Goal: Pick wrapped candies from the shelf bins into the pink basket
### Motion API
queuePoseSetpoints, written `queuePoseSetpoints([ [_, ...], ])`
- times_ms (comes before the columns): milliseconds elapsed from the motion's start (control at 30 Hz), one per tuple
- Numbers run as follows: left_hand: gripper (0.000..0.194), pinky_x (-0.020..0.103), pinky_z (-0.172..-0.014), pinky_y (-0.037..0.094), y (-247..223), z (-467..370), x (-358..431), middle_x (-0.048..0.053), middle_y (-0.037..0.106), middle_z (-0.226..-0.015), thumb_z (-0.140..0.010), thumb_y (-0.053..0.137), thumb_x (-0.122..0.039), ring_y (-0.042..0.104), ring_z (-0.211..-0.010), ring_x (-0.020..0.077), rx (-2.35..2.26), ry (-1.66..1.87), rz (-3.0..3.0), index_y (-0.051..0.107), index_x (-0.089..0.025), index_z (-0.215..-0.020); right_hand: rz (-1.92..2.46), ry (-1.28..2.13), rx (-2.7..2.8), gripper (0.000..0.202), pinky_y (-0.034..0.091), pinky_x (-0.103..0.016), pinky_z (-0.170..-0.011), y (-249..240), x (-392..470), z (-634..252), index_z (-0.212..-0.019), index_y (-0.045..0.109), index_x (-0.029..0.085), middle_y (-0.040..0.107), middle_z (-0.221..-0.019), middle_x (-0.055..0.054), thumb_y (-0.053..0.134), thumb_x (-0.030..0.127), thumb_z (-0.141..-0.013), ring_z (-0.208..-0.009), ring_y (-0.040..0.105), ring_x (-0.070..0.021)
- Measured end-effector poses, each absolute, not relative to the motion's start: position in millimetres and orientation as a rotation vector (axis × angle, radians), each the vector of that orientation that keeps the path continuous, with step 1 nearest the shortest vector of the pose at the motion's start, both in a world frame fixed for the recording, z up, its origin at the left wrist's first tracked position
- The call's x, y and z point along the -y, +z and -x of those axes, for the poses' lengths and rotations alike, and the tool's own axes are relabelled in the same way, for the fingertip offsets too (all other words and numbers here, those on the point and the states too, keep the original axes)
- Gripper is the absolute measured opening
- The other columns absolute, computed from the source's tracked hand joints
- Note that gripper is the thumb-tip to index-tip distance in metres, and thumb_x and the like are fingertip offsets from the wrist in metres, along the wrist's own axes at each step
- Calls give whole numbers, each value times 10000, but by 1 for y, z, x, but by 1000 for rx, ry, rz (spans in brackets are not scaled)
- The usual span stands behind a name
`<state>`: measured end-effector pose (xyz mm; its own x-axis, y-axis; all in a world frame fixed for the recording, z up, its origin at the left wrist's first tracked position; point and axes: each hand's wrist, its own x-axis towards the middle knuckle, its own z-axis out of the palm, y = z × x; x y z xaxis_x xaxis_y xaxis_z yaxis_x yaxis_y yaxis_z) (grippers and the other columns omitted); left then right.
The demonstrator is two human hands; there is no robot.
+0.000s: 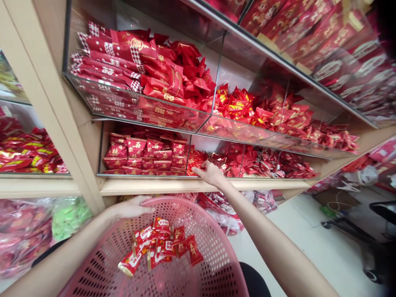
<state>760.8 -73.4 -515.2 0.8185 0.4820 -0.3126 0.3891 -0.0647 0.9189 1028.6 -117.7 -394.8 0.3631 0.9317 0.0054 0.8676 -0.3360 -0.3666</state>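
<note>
My left hand (131, 207) grips the rim of a pink perforated basket (216, 231), its fingers over the far left edge. Several small red and gold packets (163, 247) lie inside the basket. My right hand (210, 173) reaches to the lower shelf bin, at a compartment of red packets (194, 159); its thumb and forefinger are bent toward the packets, and whether anything is between them is too small to tell. Left of that compartment, red packets with gold print (136, 148) stand stacked in rows.
Above is a clear-walled bin (173, 109) with red packets. A wooden upright (62, 103) stands left. Plastic bags (69, 216) sit under the shelf (123, 187). A wheeled chair base (349, 235) is on the floor at right.
</note>
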Motion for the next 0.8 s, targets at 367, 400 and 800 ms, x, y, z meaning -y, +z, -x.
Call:
queuePoseSetpoints([
  [367,584,308,-875,402,-511,-760,75,75,635,-1097,-669,556,-565,546,-1019,240,-718,62,-1745,563,-153,-1083,1976,572,1290,372,356,-251,-592,-402,118,-1036,-687,518,163,508,-616,28,692,459,-541,-621,482,-125],
  [400,588,308,-871,403,-510,-760,75,73,638,-1093,-665,554,-569,546,-1015,242,-718,56,-1754,568,-158,-1086,1933,580,1271,376,353,-247,-586,-402,119,-1036,-700,511,165,495,-616,37,702,441,-532,-609,469,-116],
  [800,581,313,-874,403,-502,-762,80,65,633,-1115,-660,555,-569,544,-1026,243,-711,54,-1733,577,-175,-1088,1387,840,816,386,386,-213,-565,-393,197,-1024,-936,568,198,605,-826,-10,683,422,-644,-690,529,-114],
])
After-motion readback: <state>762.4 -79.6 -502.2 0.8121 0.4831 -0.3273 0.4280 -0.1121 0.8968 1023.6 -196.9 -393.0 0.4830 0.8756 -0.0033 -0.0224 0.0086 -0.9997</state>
